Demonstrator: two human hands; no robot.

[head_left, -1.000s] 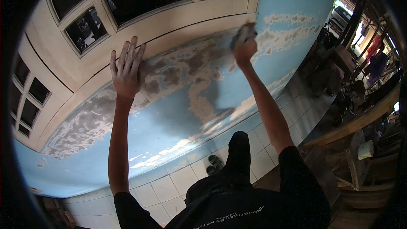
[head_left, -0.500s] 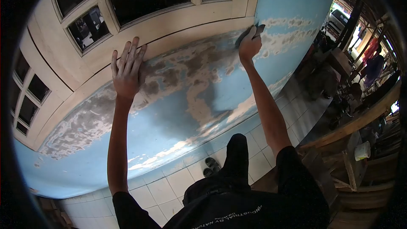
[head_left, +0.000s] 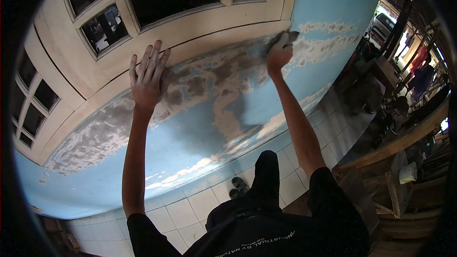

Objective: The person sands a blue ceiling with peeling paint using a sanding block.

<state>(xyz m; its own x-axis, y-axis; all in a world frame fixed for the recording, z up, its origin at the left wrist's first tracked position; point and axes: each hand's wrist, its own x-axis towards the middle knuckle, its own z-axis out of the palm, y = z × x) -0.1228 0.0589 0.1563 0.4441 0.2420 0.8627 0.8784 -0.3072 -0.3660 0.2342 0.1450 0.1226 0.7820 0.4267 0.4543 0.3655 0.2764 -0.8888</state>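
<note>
My left hand [head_left: 149, 78], dusty and with its fingers spread, lies flat against the lower window frame and the patchy wall just beneath it. In my right hand [head_left: 279, 58] is a dark grey piece of sandpaper [head_left: 293, 36], pressed to the wall under the right corner of the window frame. The hand is slightly blurred, and part of the sheet is hidden behind the fingers. Around both hands the light blue wall [head_left: 190, 131] shows a band of worn patches [head_left: 223, 72], grey and off-white, where the blue paint is gone.
Above the band is a cream wooden window frame [head_left: 204, 27] with dark panes. White floor tiles [head_left: 185, 209] run along the wall's foot, with a pair of dark sandals [head_left: 238, 188] there. At the right are wooden beams [head_left: 397, 145], a white bucket [head_left: 408, 173] and clutter.
My right hand has moved slightly left along the wall with the sandpaper. My left hand stays in place on the frame and wall. The whole view has shifted a little.
</note>
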